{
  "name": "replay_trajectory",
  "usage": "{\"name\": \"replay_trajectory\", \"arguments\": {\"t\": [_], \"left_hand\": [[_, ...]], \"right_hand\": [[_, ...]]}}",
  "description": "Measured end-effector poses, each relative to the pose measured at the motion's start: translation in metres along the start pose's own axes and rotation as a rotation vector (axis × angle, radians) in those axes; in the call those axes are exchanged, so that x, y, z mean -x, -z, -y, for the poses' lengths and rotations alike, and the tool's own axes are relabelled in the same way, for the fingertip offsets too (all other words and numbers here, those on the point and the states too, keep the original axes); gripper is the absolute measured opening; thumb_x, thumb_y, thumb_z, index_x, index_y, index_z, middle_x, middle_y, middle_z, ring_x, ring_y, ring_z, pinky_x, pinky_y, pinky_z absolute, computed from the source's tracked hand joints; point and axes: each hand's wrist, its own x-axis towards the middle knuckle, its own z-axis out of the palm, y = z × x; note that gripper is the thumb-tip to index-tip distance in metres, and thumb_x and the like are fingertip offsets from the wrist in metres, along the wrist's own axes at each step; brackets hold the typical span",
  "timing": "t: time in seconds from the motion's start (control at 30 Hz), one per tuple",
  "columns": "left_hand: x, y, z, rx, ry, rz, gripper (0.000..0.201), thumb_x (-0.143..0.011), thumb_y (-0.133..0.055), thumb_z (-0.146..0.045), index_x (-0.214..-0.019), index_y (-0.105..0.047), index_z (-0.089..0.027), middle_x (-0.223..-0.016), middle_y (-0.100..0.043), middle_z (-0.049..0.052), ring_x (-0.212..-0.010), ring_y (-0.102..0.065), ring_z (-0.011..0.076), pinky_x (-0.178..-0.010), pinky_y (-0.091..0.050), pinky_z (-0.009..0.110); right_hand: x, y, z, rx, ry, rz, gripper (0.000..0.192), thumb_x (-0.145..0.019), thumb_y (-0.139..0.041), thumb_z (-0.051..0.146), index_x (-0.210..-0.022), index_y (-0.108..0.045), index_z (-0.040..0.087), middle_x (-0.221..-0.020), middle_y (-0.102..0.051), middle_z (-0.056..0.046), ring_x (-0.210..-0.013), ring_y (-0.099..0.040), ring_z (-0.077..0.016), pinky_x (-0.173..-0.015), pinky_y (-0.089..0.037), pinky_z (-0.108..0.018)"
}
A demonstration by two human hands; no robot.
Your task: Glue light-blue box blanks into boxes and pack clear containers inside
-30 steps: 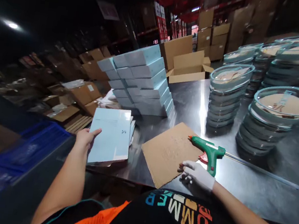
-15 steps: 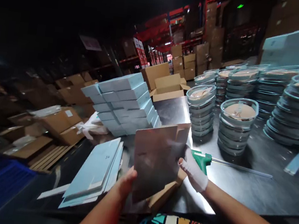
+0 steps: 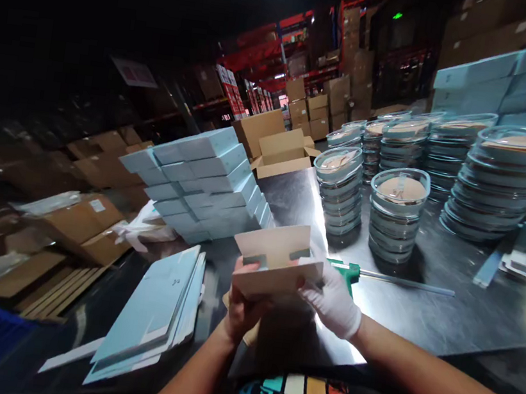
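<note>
Cardboard blank [image 3: 278, 260]: one, now half-folded, earlier flat.
Left hand [image 3: 241, 307]: grips blank's near edge.
Right hand [image 3: 332, 296]: gloved, grips blank's right edge.
Glue gun [image 3: 347, 271]: one, behind the hands.

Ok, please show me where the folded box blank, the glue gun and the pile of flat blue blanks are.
folded box blank [image 3: 278, 260], head view, on its pale upper panel.
glue gun [image 3: 347, 270], head view, on the green body.
pile of flat blue blanks [image 3: 156, 302], head view, on the top sheet.

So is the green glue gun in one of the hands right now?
No, the glue gun lies on the metal table while both hands hold the folded carton.
</note>
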Motion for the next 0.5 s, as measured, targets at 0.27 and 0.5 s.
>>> {"name": "replay_trajectory", "arguments": {"t": [0.27,0.5], "left_hand": [[0.001,0.003,-0.024,0.129,-0.175,-0.039,0.08,-0.088,-0.081,-0.069,-0.154,-0.056,-0.03,-0.144,-0.069,0.016,-0.127,-0.074,0.0347,-0.113,-0.059,0.053],[-0.011,0.025,-0.028,0.022,-0.114,-0.073,0.057,-0.083,-0.087,-0.069,-0.123,-0.077,-0.029,-0.116,-0.078,0.008,-0.128,-0.071,0.0354,-0.13,-0.044,0.059]], "right_hand": [[-0.019,-0.01,-0.02,0.155,0.061,-0.352,0.051,-0.088,-0.062,0.038,-0.135,-0.06,0.02,-0.139,-0.07,-0.015,-0.126,-0.068,-0.0297,-0.118,-0.053,-0.048],[-0.016,0.055,-0.045,0.42,-0.176,-0.223,0.026,-0.089,-0.073,0.046,-0.101,-0.069,0.023,-0.102,-0.074,-0.011,-0.105,-0.072,-0.0311,-0.1,-0.055,-0.047]]}}
